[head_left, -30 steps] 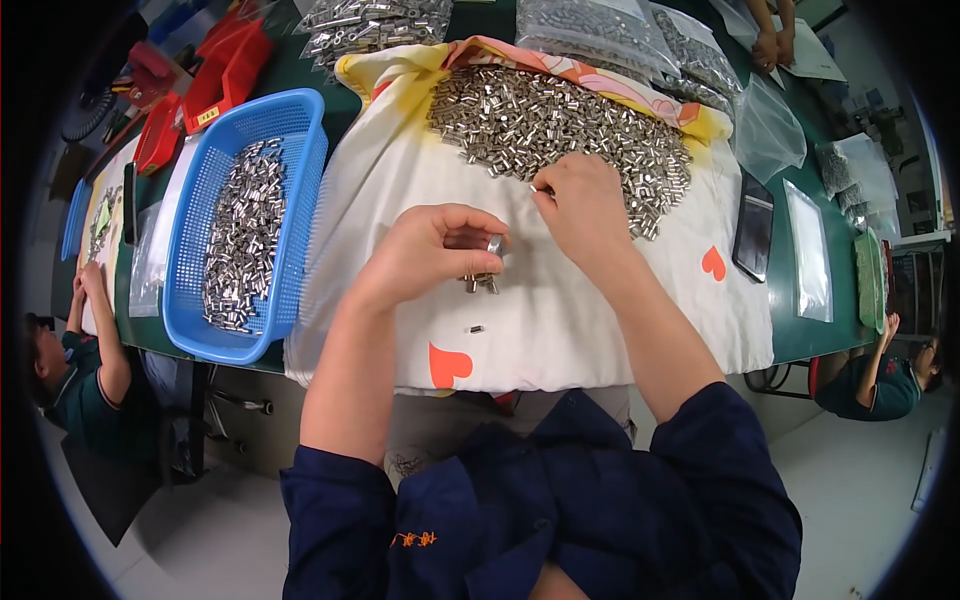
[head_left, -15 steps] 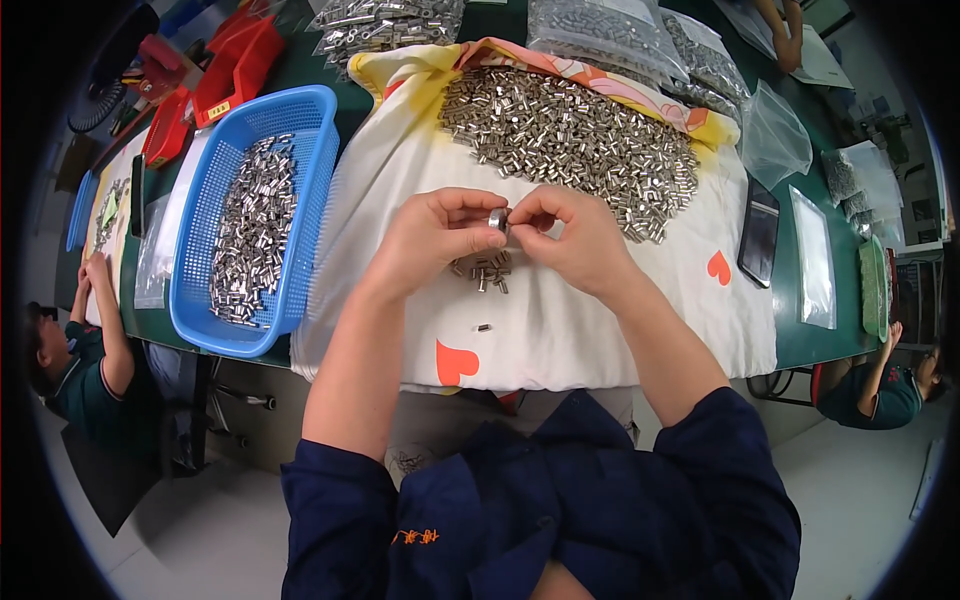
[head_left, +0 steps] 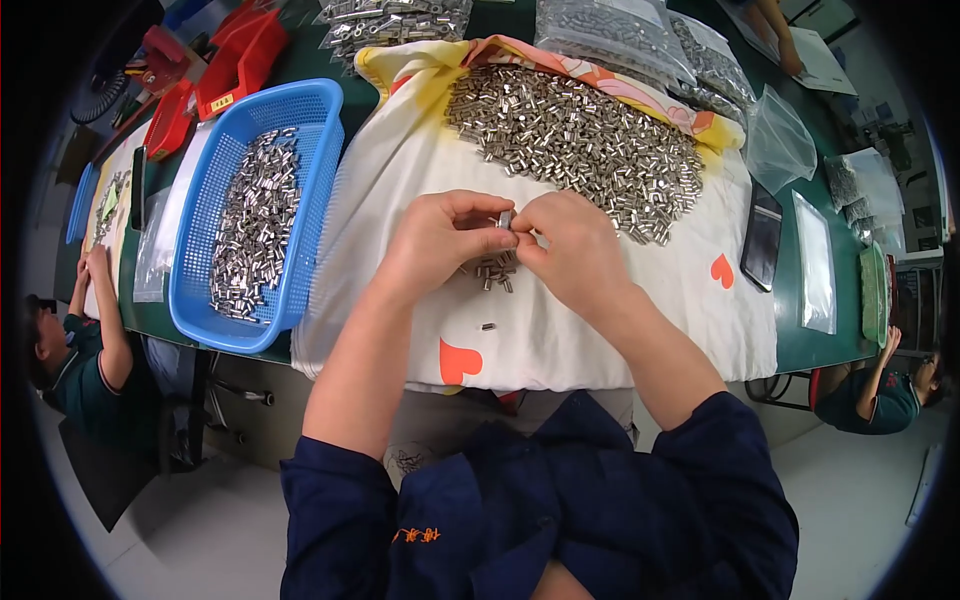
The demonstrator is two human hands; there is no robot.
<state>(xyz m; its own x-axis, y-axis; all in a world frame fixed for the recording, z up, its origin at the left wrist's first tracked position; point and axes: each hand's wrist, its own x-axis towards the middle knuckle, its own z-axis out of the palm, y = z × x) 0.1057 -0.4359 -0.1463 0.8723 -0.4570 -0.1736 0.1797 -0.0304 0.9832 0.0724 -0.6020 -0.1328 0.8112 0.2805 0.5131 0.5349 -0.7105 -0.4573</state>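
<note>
Between thumb and fingers, my left hand (head_left: 435,245) grips a small silver metal ring (head_left: 506,219), seen nearly edge-on. My right hand (head_left: 575,245) is pinched against the ring's right side; whatever sits in its fingertips is too small and covered to make out. Just below both hands lies a little heap of short metal cylinders (head_left: 494,272) on the white cloth (head_left: 560,350). One lone metal cylinder (head_left: 488,326) rests nearer to me, above a red heart print. Beyond my hands spreads a large pile of the same cylinders (head_left: 580,135).
At left stands a blue perforated basket (head_left: 185,280) part-filled with metal cylinders, red bins (head_left: 240,65) behind it. Bags of metal parts (head_left: 610,40) line the back. A phone (head_left: 762,235) and a clear plastic bag (head_left: 815,260) lie right. Other people sit at both sides.
My right hand has turned inward, its fingers now closer over the ring. The ring shows narrower than before. The whole view has shifted slightly.
</note>
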